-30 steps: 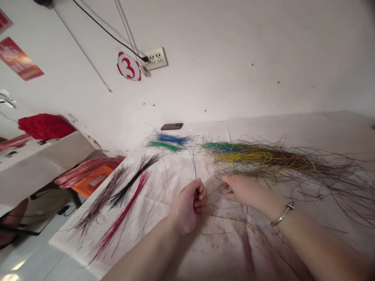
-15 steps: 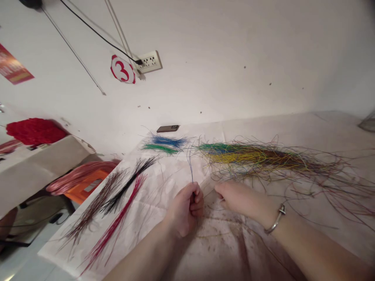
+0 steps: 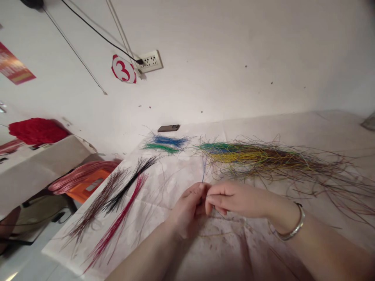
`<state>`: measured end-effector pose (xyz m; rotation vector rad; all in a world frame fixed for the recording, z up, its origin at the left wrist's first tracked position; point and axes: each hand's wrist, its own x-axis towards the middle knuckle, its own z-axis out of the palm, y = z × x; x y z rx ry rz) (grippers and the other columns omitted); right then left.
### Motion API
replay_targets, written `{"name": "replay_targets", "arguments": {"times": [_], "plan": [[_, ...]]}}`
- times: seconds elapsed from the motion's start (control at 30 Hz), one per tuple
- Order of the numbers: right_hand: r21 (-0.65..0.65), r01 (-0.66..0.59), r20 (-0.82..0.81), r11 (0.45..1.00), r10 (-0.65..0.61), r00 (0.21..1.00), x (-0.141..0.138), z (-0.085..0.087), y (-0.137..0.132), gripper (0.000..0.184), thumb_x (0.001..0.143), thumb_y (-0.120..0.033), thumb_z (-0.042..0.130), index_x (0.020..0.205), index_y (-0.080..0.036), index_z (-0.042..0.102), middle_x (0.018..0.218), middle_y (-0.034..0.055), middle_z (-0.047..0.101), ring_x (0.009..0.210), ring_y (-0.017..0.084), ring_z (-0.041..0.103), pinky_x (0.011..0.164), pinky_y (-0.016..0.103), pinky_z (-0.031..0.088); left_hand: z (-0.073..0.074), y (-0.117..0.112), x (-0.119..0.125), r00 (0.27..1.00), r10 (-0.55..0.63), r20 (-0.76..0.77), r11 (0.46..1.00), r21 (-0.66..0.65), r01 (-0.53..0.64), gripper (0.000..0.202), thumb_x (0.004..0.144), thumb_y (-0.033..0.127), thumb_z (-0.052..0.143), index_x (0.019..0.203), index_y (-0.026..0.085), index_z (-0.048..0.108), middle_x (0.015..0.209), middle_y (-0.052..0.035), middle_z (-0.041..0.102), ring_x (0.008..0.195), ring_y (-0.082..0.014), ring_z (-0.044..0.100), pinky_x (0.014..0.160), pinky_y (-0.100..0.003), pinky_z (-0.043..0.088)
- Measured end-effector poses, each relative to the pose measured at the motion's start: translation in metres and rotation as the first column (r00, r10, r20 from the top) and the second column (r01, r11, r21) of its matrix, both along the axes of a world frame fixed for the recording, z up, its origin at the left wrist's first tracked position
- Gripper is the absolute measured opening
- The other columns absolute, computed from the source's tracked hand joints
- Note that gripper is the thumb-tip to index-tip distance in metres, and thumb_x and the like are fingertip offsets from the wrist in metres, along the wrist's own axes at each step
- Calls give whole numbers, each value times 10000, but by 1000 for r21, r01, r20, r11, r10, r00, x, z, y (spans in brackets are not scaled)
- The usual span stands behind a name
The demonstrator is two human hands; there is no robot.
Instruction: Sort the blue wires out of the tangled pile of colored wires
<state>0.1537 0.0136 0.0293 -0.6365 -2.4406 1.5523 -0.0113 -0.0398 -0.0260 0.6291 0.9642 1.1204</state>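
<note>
A few thin blue wires (image 3: pixel 204 170) stick up from the closed fingers of my left hand (image 3: pixel 186 208). My right hand (image 3: pixel 234 198), with a metal bangle (image 3: pixel 299 224) at its wrist, meets the left at the fingertips. Its fingers are curled together; what they pinch is hidden. Beyond my right hand lies a long tangled bundle of mixed wires (image 3: pixel 263 157), mostly yellow, green, blue and brown. Sorted wires lie to the left: a blue bunch (image 3: pixel 170 140), a green bunch (image 3: pixel 161 148), a black bunch (image 3: pixel 129 187), a red bunch (image 3: pixel 124 216) and a brown bunch (image 3: pixel 95 208).
A phone (image 3: pixel 168 128) lies at the back of the cloth-covered table (image 3: pixel 164 249), against the wall. A power socket (image 3: pixel 150 61) with a plugged-in cable is above. At left, pink wire coils (image 3: pixel 84 173) rest on an orange crate (image 3: pixel 89 190), near a red heap (image 3: pixel 38 130).
My right hand has come left and toward me from the tangled bundle's near edge to meet my left hand. The left hand and its blue wires have shifted slightly right.
</note>
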Motion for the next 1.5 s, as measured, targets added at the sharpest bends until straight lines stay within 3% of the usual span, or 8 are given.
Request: {"name": "replay_targets", "arguments": {"times": [0.17,0.47,0.73,0.83,0.9,1.27,1.37,1.5], "plan": [[-190,174,-88,966,-194,977,4,-6,9,294,910,-325,417,812,-164,642,641,-13,492,556,87,408,487,212,295,2,-3,0,980,-201,-5,977,65,201,350,878,458,473,785,135,571,581,9,477,411,-42,161,401,-216,81],[-560,297,-147,773,-446,883,10,-12,19,343,845,-476,529,686,-172,528,509,-87,254,445,61,167,423,217,143,0,-4,-1,975,-215,52,959,200,200,281,925,335,430,726,163,529,448,78,225,423,-78,194,438,-205,200],[-696,215,-207,685,-478,854,17,-15,23,307,827,-437,582,696,-163,537,546,-81,272,451,47,178,414,201,148,4,-4,5,983,-154,100,947,300,118,269,893,248,489,650,137,520,757,-64,558,868,-183,562,876,-331,397],[-724,211,-241,657,-527,815,22,-15,28,308,835,-421,577,670,-163,536,562,-77,259,452,45,173,404,191,140,5,-4,2,959,-214,188,962,210,174,269,902,277,476,669,144,494,675,-8,476,572,-95,486,593,-247,438],[-742,213,-268,636,-573,775,26,-13,32,308,836,-402,584,651,-162,534,564,-77,240,451,43,160,396,185,132,6,-4,-1,938,-263,225,963,128,239,272,914,306,452,691,151,472,602,40,366,422,-38,271,404,-164,271],[-880,127,-366,458,-823,435,55,3,53,224,820,-281,617,650,-184,508,558,-75,249,442,56,179,352,153,210,8,-5,-8,936,-263,236,965,81,250,271,920,345,435,711,173,445,560,70,238,412,-38,102,356,-148,106],[-825,268,-357,498,-826,436,50,-3,53,93,787,-210,596,702,-192,563,568,-60,363,451,57,282,371,164,260,8,-2,-11,906,-202,371,979,97,179,253,916,344,439,719,185,440,556,77,204,416,-44,82,355,-141,114],[-432,507,-244,746,-637,731,20,-16,33,143,785,-201,582,898,-205,669,870,23,637,765,125,565,651,239,459,8,1,-15,835,-221,504,975,111,192,230,917,316,438,722,195,427,539,83,176,411,-49,55,354,-139,116]]}}
